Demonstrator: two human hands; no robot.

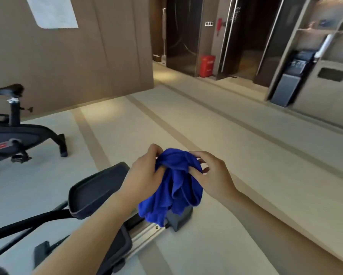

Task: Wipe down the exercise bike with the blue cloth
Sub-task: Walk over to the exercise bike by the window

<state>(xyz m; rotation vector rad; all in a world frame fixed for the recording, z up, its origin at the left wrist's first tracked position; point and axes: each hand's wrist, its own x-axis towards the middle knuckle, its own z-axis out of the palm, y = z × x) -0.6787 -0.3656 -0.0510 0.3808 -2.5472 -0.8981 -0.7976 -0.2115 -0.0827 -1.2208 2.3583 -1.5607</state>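
- Blue cloth (174, 183) bunched up, held in mid-air betw both hands, lower folds hanging over a grey machine below
- Left hand (144, 173) pinching cloth's top-left edge, fingers curled into fabric
- Right hand (214, 175) gripping top-right side
- Grey machine's pedal (95, 189) & rail (146, 233) under forearms
- Exercise bike (17, 135) w/ black saddle stands far left, well apart from cloth

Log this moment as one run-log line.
left hand: gripping blue cloth | right hand: gripping same | exercise bike: far left, untouched | wiping: not begun
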